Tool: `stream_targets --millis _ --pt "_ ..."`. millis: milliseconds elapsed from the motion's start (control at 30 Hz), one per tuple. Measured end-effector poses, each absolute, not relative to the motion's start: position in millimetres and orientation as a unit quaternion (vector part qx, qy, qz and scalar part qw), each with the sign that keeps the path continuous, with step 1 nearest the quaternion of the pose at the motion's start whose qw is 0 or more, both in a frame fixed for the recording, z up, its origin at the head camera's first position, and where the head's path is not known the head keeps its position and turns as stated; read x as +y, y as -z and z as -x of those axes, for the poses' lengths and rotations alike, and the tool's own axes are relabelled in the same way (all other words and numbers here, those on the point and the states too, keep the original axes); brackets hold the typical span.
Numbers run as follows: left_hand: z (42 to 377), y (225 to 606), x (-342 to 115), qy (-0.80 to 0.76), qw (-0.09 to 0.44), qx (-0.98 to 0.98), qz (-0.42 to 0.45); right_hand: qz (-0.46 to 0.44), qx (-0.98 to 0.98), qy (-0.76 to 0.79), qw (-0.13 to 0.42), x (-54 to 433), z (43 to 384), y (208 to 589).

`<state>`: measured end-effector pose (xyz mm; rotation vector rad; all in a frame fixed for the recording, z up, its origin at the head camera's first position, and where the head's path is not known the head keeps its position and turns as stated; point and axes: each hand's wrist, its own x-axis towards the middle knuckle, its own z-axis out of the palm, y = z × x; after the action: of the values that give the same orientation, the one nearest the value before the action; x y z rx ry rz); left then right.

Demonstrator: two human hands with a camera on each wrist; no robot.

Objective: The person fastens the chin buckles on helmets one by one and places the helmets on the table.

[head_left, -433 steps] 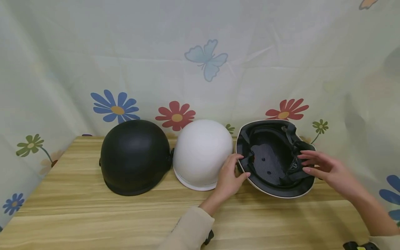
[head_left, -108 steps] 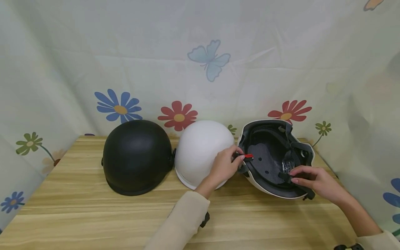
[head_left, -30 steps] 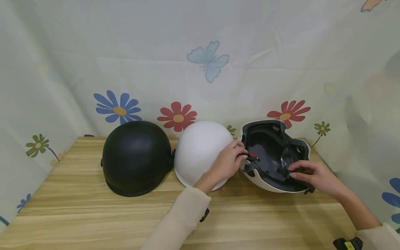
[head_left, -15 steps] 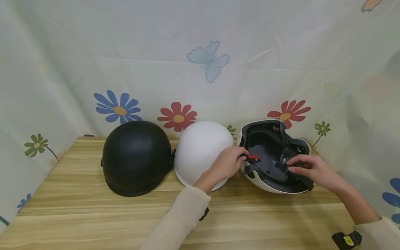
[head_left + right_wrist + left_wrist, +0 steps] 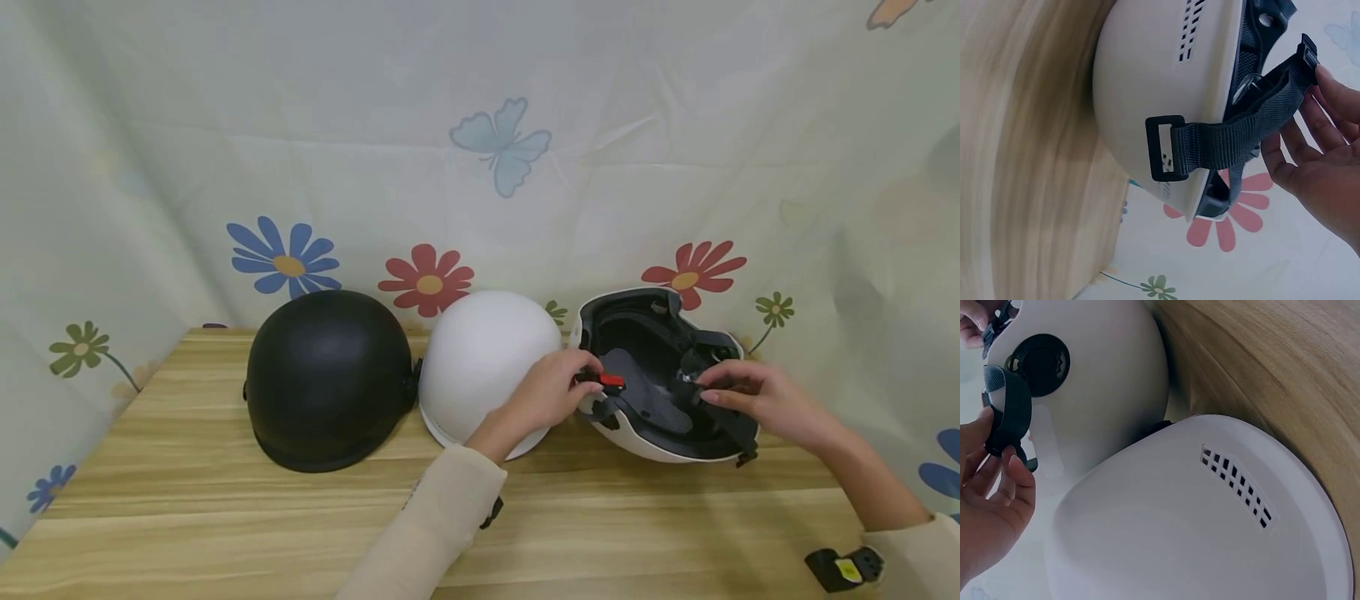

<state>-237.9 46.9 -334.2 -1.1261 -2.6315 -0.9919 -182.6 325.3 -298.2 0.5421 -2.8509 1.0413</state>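
A white helmet [image 5: 641,442] lies upturned at the right of the table, its black padded inside facing up. My left hand [image 5: 551,387] pinches the red and black chin-strap buckle [image 5: 611,382] at its left rim. The left wrist view shows thumb and fingers on the dark webbing strap [image 5: 1015,406] beside the shell. Over the right part of the opening, my right hand [image 5: 776,404] pinches the other chin strap by its black plastic end [image 5: 1307,57]. That strap's webbing [image 5: 1229,144] loops over the rim, with a rectangular slider [image 5: 1155,150] hanging outside. The two strap ends are apart.
A second white helmet [image 5: 480,358] stands dome up, close left of the upturned one and partly behind my left hand. Further left is a black helmet [image 5: 322,375], also dome up. The wooden table [image 5: 300,533] meets a flowered curtain [image 5: 360,183] at the back.
My hands were at the helmet's sides earliest; since then each has taken a strap end. Over the last second the right hand has risen slightly with its strap; the buckle's red side turned up.
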Motion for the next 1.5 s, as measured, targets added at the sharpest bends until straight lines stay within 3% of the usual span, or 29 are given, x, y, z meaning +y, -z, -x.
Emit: stream_targets --millis 433,1067,1500 --pt "237.2 327.9 45.8 0.312 0.035 -0.869 0.381 -0.184 -0.928 -0.322 0.041 316.4 187.4 279.1" --pt "236.3 324.2 51.0 0.373 0.116 -0.845 0.365 -0.186 -0.921 -0.342 -0.001 284.7 199.9 266.6" --pt "233.8 326.5 53.9 0.397 0.12 -0.836 0.36 -0.175 -0.912 -0.371 -0.011 279.4 202.2 271.3"
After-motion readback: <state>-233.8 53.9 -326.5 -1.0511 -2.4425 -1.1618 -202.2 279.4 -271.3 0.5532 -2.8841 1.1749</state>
